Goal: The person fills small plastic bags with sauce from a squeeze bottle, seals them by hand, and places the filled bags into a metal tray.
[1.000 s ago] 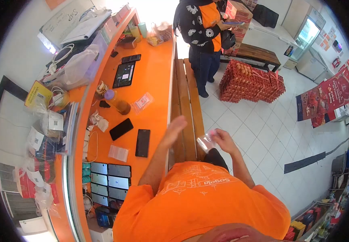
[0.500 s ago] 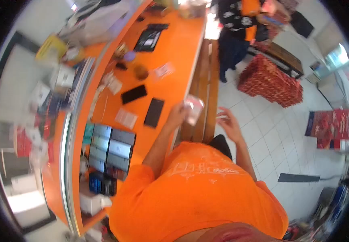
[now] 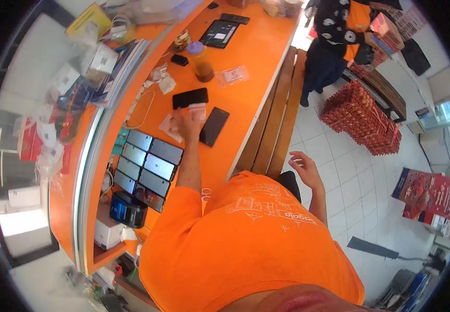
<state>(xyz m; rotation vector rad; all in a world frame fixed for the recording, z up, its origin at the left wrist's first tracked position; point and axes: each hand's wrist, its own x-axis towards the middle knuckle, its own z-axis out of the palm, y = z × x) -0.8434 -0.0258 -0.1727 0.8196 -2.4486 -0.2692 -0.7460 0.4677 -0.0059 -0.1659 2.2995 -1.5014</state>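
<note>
- Grip of the left hand [image 3: 185, 126] nearly closed, holding a small clear plastic packet with pink marking [image 3: 198, 111] low over the orange worktop [image 3: 258, 49].
- Partly beneath that hand, a flat translucent packet [image 3: 168, 127].
- Near the fingers, a black phone [image 3: 190, 98]; alongside, a dark rectangular phone [image 3: 215, 126].
- Grip of the right hand [image 3: 304, 167] loosely open, fingers bent, empty, above white floor tiles [image 3: 339, 171].

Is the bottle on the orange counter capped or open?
Capped: the bottle has its purple lid on top.
</note>
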